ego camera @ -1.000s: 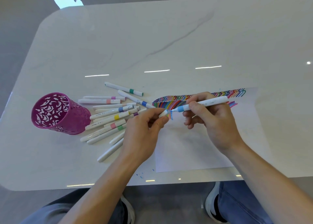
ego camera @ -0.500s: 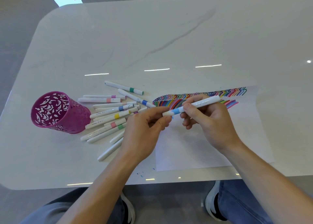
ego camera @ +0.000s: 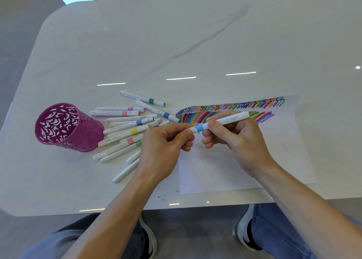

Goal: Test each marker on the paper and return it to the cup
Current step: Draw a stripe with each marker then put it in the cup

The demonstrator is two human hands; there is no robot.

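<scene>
We see both hands on one marker (ego camera: 221, 121) — white barrel, light-blue band — held level over paper (ego camera: 235, 170), near its far left corner. We note grip: left hand (ego camera: 162, 147) pinches marker's left end between thumb and forefinger; right hand (ego camera: 239, 141) curls round barrel. That paper lies at table (ego camera: 195, 43) front edge, coloured strokes along far side. Magenta cup (ego camera: 86, 137) stands near left edge — loose markers (ego camera: 125, 129) between it and paper.

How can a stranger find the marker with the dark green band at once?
Start at the purple cup on the left of the table. Right of it lies a pile of white markers. The dark-green-banded marker lies at the pile's far edge; no other band is dark green.
</scene>
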